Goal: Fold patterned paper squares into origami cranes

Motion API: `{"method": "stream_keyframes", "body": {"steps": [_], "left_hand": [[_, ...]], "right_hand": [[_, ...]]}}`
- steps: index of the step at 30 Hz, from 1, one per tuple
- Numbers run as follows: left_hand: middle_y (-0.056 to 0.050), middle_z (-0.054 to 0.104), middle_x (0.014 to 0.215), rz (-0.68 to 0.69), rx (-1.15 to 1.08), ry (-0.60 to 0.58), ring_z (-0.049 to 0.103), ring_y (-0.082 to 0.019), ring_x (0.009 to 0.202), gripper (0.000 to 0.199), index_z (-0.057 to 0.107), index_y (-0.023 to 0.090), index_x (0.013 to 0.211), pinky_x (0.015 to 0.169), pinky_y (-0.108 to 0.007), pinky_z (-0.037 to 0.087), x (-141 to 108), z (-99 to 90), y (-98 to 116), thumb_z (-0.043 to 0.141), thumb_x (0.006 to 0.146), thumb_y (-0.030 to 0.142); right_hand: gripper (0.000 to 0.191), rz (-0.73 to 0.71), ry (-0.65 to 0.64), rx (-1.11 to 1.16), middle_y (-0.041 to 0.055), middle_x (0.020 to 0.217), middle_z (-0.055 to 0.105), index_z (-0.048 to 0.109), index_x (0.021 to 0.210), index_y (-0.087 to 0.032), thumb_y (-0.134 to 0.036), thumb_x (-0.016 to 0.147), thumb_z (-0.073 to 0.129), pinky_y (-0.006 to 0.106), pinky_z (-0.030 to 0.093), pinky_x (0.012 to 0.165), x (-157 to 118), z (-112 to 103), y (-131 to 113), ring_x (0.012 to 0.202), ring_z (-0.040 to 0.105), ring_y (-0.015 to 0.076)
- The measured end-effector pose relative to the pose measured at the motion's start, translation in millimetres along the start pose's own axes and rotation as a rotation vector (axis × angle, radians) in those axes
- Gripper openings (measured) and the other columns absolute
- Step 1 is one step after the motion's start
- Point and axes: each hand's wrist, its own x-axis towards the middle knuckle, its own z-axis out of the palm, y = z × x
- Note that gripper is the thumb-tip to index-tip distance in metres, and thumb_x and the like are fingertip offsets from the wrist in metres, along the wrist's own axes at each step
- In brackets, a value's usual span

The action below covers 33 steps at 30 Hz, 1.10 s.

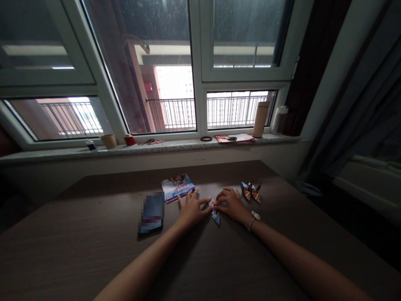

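A small, narrow piece of folded paper (215, 218) with a colourful print lies on the dark table between my hands, its pointed end towards me. My left hand (191, 210) pinches its upper left side with thumb and index finger, while the other fingers spread towards a printed booklet or paper stack (177, 187). From the other side, my right hand (233, 205) holds the same paper near its top between thumb and fingertips. A bracelet circles my right wrist. Just right of that hand stand folded paper figures (250, 192) with similar printing.
A dark, blurred phone-like object (152, 214) lies left of my left hand. Along the windowsill (178, 145) behind the table are a paper cup (108, 141), a red spool-like item (129, 139), scissors (231, 138) on papers, a tan bottle (260, 120) and a pale bottle (279, 120).
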Motion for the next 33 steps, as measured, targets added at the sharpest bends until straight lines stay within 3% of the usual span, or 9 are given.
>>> {"method": "stream_keyframes", "body": {"steps": [6,12,22,29,33], "left_hand": [[-0.004,0.035,0.155,0.010,0.007,-0.048,0.021,-0.040,0.143,0.050,0.059,0.049,0.124,0.104,-0.077,0.001,-1.4,-4.1,0.0,0.053,0.079,0.071],[-0.006,0.031,0.157,0.003,0.015,-0.099,0.017,-0.040,0.145,0.057,0.056,0.048,0.128,0.104,-0.077,-0.002,-1.3,-8.8,-0.2,0.050,0.078,0.075],[-0.009,0.027,0.158,0.027,0.033,-0.145,0.016,-0.041,0.145,0.068,0.049,0.050,0.133,0.103,-0.077,-0.002,-2.3,-8.6,-1.9,0.053,0.072,0.079],[-0.010,0.019,0.161,0.071,0.024,-0.204,0.007,-0.043,0.146,0.081,0.040,0.045,0.142,0.103,-0.076,-0.005,-4.6,-9.4,-4.7,0.050,0.071,0.082],[-0.009,0.019,0.161,0.132,0.013,-0.166,0.007,-0.041,0.147,0.080,0.038,0.046,0.143,0.105,-0.075,-0.004,-6.3,-4.6,-8.4,0.049,0.072,0.082]], "right_hand": [[0.022,-0.025,-0.049,-0.007,0.0029,0.115,0.064,0.075,0.089,-0.031,-0.050,0.083,0.066,0.059,0.009,0.113,-2.7,-7.9,-1.8,0.134,0.034,0.0309],[0.026,-0.008,-0.138,0.003,0.0032,0.124,0.060,0.073,0.099,-0.032,-0.047,0.077,0.072,0.067,0.002,0.111,-6.9,-14.1,-1.9,0.139,0.027,0.0338],[0.050,-0.026,-0.240,-0.019,0.0034,0.135,0.053,0.067,0.111,-0.035,-0.057,0.067,0.076,0.067,0.001,0.111,-12.4,-22.6,-3.3,0.141,0.023,0.0352],[0.068,-0.033,-0.296,-0.011,0.0055,0.141,0.046,0.061,0.120,-0.035,-0.061,0.059,0.078,0.070,0.003,0.110,-15.0,-25.6,-2.4,0.140,0.024,0.0355],[0.073,-0.029,-0.312,0.012,0.0067,0.143,0.043,0.059,0.121,-0.034,-0.062,0.057,0.079,0.068,0.001,0.111,-15.9,-24.4,-0.4,0.140,0.024,0.0345]]}}
